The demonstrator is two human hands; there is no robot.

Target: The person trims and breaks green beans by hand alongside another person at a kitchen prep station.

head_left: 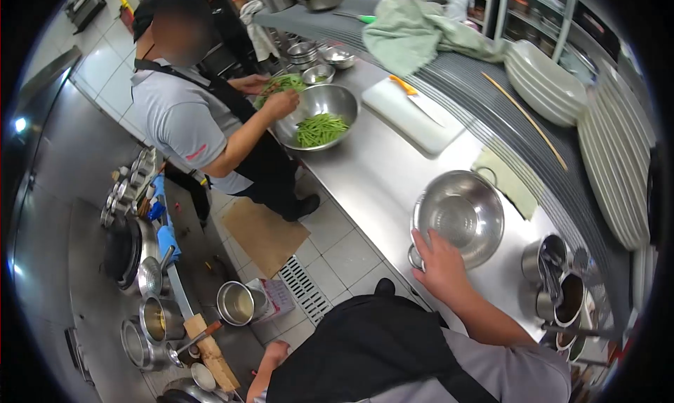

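Observation:
My right hand (444,266) is at the near rim of an empty steel colander (460,217), its fingers over the edge beside one loop handle; it looks closed on the rim. The colander stands on the steel counter (372,164), partly on a pale green cloth (509,182). Low in the view, my left hand (276,352) hangs beside my black apron, near the stove side; its fingers are too small and partly hidden to read. A white cutting board (400,119) with an orange-handled knife (421,102) lies farther along the counter.
A co-worker (189,115) at the counter handles green beans over a large steel bowl (344,108). Stacked white plates (614,150) and utensil pots (544,259) stand at right. Stove pots (160,319), a floor-side pot (240,303) and a drain grate (303,291) are left and below.

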